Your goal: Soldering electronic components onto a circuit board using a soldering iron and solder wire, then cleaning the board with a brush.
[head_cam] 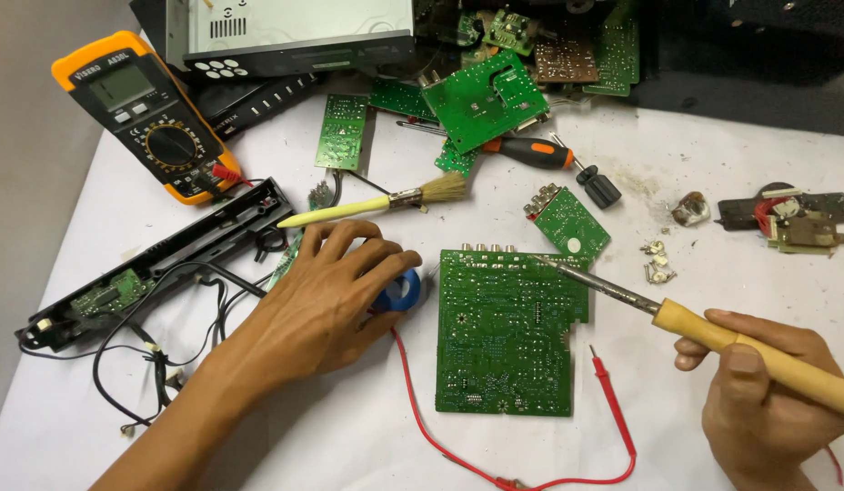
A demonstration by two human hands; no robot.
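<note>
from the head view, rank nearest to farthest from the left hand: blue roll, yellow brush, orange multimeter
From the left hand:
1. blue roll, under its fingertips
2. yellow brush, just above the hand
3. orange multimeter, far upper left
</note>
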